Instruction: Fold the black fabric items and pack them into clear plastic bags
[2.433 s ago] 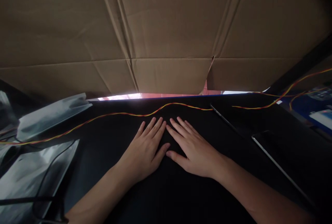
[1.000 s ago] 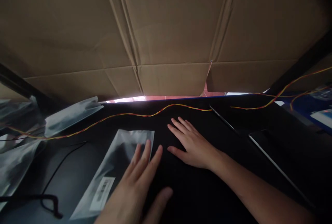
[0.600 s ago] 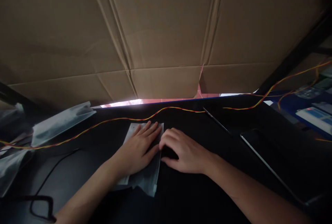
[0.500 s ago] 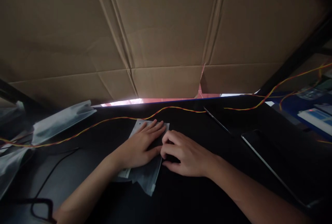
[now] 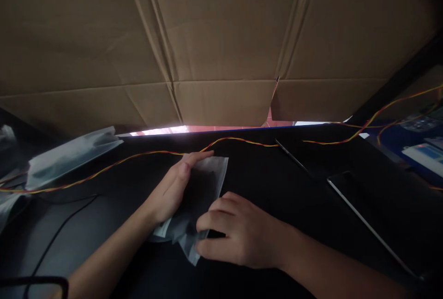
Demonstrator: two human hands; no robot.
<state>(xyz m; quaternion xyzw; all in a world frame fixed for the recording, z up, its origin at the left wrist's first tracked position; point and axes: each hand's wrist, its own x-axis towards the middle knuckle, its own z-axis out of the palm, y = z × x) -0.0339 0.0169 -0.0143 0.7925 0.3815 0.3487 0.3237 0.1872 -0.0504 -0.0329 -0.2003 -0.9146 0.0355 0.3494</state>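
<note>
A translucent plastic zip bag (image 5: pixel 210 174) lies on the black table, its near end crumpled and a pale strip showing on its left. My left hand (image 5: pixel 173 188) rests edge-on along the bag's left side, with fingers stretched toward the far end. At the bag's lower right edge is my right hand (image 5: pixel 242 230), fingers curled, thumb and fingertips on the crumpled zip corner. The thumb covers part of that corner. Whatever is inside the bag cannot be made out.
A twisted red-and-yellow wire (image 5: pixel 138 152) crosses the table behind the bag. Another plastic bag (image 5: pixel 71 156) lies at left, near a thin black cable (image 5: pixel 60 230). Two dark phone-like devices, a smaller one (image 5: pixel 294 156) and a larger one (image 5: pixel 374 230), lie right. Cardboard (image 5: pixel 221 36) stands behind.
My left hand has rolled from palm-down onto its side, uncovering more of the bag. My right hand has moved down and toward me along the bag's right edge to the zip corner.
</note>
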